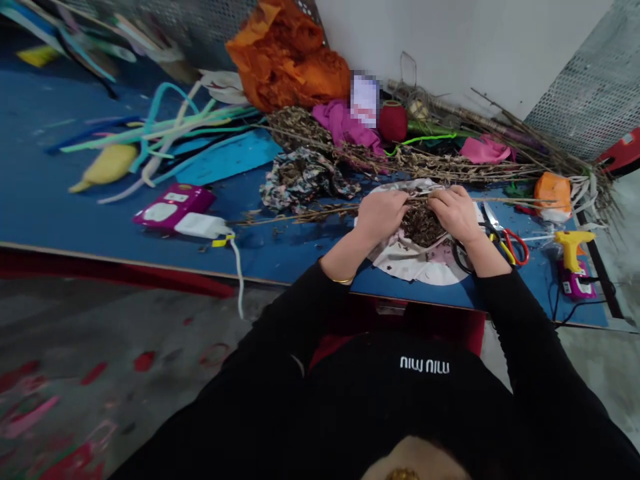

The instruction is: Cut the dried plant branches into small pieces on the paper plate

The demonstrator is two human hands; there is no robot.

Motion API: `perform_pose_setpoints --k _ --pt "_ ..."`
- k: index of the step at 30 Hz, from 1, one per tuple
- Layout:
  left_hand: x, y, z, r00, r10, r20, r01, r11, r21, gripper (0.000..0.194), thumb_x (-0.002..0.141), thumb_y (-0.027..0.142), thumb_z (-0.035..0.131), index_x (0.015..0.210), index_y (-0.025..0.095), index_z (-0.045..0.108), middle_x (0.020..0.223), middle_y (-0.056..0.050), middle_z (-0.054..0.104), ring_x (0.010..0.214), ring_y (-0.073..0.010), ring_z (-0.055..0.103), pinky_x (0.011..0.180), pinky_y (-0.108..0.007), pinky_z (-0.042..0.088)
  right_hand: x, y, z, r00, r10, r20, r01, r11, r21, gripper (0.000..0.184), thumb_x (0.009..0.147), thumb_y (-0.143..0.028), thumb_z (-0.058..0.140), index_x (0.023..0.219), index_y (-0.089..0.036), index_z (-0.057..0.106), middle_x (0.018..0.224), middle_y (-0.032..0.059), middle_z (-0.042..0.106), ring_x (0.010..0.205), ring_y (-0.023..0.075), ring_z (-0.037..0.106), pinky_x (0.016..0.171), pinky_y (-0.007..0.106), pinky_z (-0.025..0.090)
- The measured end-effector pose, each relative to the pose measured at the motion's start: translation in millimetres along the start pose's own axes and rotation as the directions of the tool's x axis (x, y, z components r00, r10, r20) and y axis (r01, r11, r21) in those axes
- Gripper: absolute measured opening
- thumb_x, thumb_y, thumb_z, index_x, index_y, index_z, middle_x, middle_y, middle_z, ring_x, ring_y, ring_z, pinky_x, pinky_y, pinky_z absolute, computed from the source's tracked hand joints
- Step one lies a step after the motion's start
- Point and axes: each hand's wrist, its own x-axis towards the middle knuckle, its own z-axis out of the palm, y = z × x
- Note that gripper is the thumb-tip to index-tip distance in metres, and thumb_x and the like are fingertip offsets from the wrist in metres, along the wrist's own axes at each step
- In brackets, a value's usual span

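Dried plant stalks [320, 213] lie crosswise in front of me, and my left hand [381, 215] is closed on them. Close beside it, my right hand [455, 212] has its fingers curled round the same stalks, with the fingertips partly hidden. Below and between the hands is a heap of crumbled brown leaves [424, 227]. It rests on a round white cloth [407, 267] spread at the table's front edge. Red-handled scissors [517, 247] lie just right of my right wrist.
A yellow glue gun [570, 247] stands at the right end of the blue table [300, 257]. A patterned cloth bundle [300, 183], a purple box [175, 205] and coloured strips [155, 133] lie leftward. Along the back are orange paper [290, 57] and more dried stems [430, 163].
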Motion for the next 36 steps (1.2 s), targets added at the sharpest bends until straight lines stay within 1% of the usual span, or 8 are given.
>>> perform_pose_setpoints --k 10,15,18,20,22,25,29,36 --pt "4.4 -11.3 4.7 0.999 0.029 0.046 -0.032 0.998 0.06 0.036 0.105 0.039 0.04 0.104 0.018 0.07 0.109 -0.014 0.077 0.103 -0.0308 0.071 0.076 -0.035 0.044 -3.0 -3.3 -3.0 0.997 0.079 -0.007 -0.078 0.993 0.094 0.033 0.107 -0.024 0.039 0.113 -0.022 0.072 0.13 0.0078 0.072 0.116 0.0198 0.062 0.11 0.042 0.033" --pt "6.1 -21.2 6.7 0.999 0.001 -0.041 0.001 0.999 0.051 0.034 0.105 0.032 0.035 0.104 0.02 0.067 0.108 -0.013 0.077 0.102 -0.0286 0.071 0.075 -0.034 0.043 -6.7 -9.2 -30.0 0.984 0.155 -0.084 -0.145 0.984 0.105 0.032 0.103 -0.032 0.047 0.126 -0.027 0.07 0.146 0.0107 0.061 0.139 0.0256 0.049 0.116 0.049 0.032" --pt "6.5 -24.9 4.0 0.997 -0.015 -0.073 0.015 1.0 0.005 0.034 0.105 0.033 0.036 0.099 0.021 0.067 0.104 -0.014 0.077 0.102 -0.03 0.07 0.075 -0.035 0.043 -26.6 -18.9 -51.7 0.956 0.274 -0.104 -0.27 0.962 0.046 0.034 0.103 -0.035 0.047 0.128 -0.026 0.068 0.135 0.0125 0.066 0.132 0.0284 0.054 0.111 0.049 0.036" --pt "6.2 -25.2 1.5 0.997 -0.019 -0.078 0.016 0.999 -0.031 0.035 0.104 0.035 0.036 0.096 0.021 0.067 0.102 -0.013 0.077 0.1 -0.03 0.07 0.075 -0.035 0.042 -50.5 -25.7 -62.2 0.908 0.418 -0.006 -0.418 0.908 -0.007 0.036 0.103 -0.039 0.047 0.125 -0.021 0.068 0.122 0.0149 0.069 0.115 0.0287 0.061 0.102 0.045 0.042" --pt "5.7 -23.8 -0.8 0.997 -0.025 -0.078 0.021 0.998 -0.06 0.034 0.104 0.037 0.037 0.096 0.022 0.067 0.103 -0.012 0.077 0.099 -0.0295 0.07 0.074 -0.035 0.041 -79.8 -30.9 -68.2 0.817 0.547 0.182 -0.54 0.837 -0.089 0.038 0.099 -0.043 0.053 0.121 -0.017 0.069 0.112 0.016 0.07 0.103 0.0302 0.063 0.092 0.042 0.046" --pt "4.9 -20.6 -2.4 0.997 -0.029 -0.074 0.023 0.996 -0.082 0.033 0.103 0.036 0.038 0.092 0.022 0.066 0.1 -0.011 0.077 0.096 -0.029 0.069 0.072 -0.035 0.04 -118.7 -35.1 -71.3 0.704 0.615 0.354 -0.612 0.779 -0.137 0.043 0.095 -0.041 0.057 0.128 -0.014 0.064 0.116 0.0166 0.068 0.106 0.0308 0.062 0.09 0.039 0.047" --pt "4.9 -17.6 -2.5 0.999 -0.022 -0.047 0.017 0.994 -0.105 0.032 0.101 0.035 0.039 0.085 0.022 0.064 0.096 -0.012 0.076 0.091 -0.0291 0.069 0.069 -0.035 0.038 -133.9 -36.6 -70.9 0.698 0.578 0.423 -0.556 0.809 -0.19 0.045 0.089 -0.032 0.06 0.129 -0.011 0.061 0.12 0.0192 0.066 0.118 0.0333 0.055 0.1 0.041 0.042" --pt "7.9 -18.2 -0.5 0.999 -0.003 0.034 0.007 0.991 -0.132 0.03 0.099 0.033 0.042 0.096 0.022 0.07 0.108 -0.012 0.078 0.1 -0.0298 0.07 0.078 -0.036 0.044 -108.6 -32.4 -67.1 0.681 0.515 0.521 -0.47 0.853 -0.228 0.033 0.09 -0.024 0.055 0.119 -0.011 0.063 0.117 0.0205 0.069 0.111 0.0333 0.062 0.093 0.041 0.043"
